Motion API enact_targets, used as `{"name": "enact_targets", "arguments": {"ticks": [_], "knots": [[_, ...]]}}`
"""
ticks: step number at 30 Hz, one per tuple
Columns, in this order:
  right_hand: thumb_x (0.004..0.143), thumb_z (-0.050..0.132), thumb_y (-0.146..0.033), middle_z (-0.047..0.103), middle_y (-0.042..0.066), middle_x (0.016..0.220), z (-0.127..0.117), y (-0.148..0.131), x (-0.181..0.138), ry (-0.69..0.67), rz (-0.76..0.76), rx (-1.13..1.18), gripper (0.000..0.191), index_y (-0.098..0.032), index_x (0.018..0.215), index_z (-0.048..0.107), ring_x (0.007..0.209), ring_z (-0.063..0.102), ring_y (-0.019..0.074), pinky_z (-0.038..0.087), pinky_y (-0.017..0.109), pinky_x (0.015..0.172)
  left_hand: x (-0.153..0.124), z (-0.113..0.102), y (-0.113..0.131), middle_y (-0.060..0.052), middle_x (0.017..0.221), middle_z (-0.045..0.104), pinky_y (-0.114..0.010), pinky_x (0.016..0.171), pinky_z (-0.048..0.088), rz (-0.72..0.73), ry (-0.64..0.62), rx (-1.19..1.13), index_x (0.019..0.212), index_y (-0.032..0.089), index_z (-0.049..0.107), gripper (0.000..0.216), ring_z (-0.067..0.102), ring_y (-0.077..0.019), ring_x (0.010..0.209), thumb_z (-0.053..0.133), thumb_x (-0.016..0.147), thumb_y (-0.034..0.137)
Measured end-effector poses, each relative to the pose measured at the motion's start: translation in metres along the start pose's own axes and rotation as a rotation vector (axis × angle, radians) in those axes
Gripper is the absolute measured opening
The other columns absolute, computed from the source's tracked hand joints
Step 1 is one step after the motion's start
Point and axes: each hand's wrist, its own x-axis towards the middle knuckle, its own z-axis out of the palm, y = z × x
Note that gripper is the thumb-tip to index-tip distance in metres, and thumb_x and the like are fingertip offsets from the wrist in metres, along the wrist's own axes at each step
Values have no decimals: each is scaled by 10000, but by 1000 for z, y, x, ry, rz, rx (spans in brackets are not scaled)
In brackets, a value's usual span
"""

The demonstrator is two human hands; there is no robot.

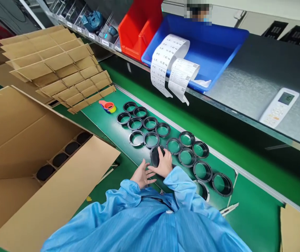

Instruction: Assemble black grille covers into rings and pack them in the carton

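Observation:
My right hand [166, 163] has its fingers and thumb around a black round part [155, 157] whose middle is filled with dark material. Whether that part rests on the table or is lifted, I cannot tell. Close by on the left is my left hand [141, 174], fingers spread and holding nothing, near my right thumb. Several open black rings [151, 139] lie in loose rows on the green table [255, 213], and more black rings [202, 171] spread to the right. My right sleeve partly covers one ring [201, 190].
At left, an open cardboard box [15, 140] holds black round parts [60, 159] between dividers. Stacked cardboard dividers [52, 63] lie behind it. A utility knife [230, 209], coloured measuring spoons [108, 106], a blue bin [218, 45] with label strips and a remote [279, 107] are around.

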Motion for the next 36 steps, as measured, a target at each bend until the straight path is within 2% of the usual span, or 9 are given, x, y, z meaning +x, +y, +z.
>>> {"name": "enact_targets", "arguments": {"ticks": [2,7,10,12,18,24,28,32,36], "knots": [[597,819,-679,271,266,1540,8,3,26,93,19,-149,1237,-140,1582,298,1401,271,485,205,649,1164,12,-14,10,-120,1061,650,-430,913,541,38,81,9,1192,191,586,458,652,-246,969,572,919,558],[612,800,-722,226,312,1586,42,11,43,-21,-32,-343,1283,-103,1594,255,1428,261,502,44,669,1187,28,-46,26,-108,996,676,-328,853,550,10,104,-5,1027,150,642,227,661,-187,844,654,901,339],[650,757,-746,180,315,1612,58,3,28,-62,-39,-367,1255,-102,1598,243,1460,225,497,44,673,1188,32,-58,33,-89,912,685,-302,815,555,-8,138,-3,957,145,662,125,661,-167,784,650,894,253],[769,662,-726,157,298,1628,57,-8,20,-60,-84,-347,1118,-89,1592,255,1494,181,463,56,657,1198,33,-65,36,-81,884,682,-289,774,554,-15,173,6,925,138,666,93,658,-159,755,640,893,221],[962,415,-614,80,246,1658,37,-36,28,196,-64,-276,913,5,1590,174,1540,24,401,55,625,1219,38,-87,46,-60,860,665,-250,685,526,27,300,69,857,139,640,68,644,-127,717,598,894,178],[996,407,-505,262,247,1616,70,-17,31,117,-19,-390,750,-26,1564,302,1511,190,370,141,584,1204,55,-79,43,-64,888,658,-258,694,505,178,324,284,871,152,622,130,627,-145,763,671,809,256],[976,411,-551,268,200,1625,35,-2,-7,202,80,-438,729,-135,1570,340,1489,212,387,154,623,1173,73,-46,33,-34,937,634,-252,678,471,339,240,485,942,187,615,365,603,-168,839,777,694,400],[844,585,-562,366,183,1571,3,31,-93,46,26,-497,800,-204,1539,413,1390,368,404,347,573,1078,68,-19,14,8,809,603,-249,657,464,414,247,562,816,196,553,408,602,-172,803,857,591,348],[766,625,-332,300,128,1609,29,101,-126,76,-62,-583,1023,-380,1616,57,1326,422,487,472,615,841,63,-23,3,62,605,509,-258,553,441,461,327,470,704,193,493,453,588,-161,593,899,513,260]]}}
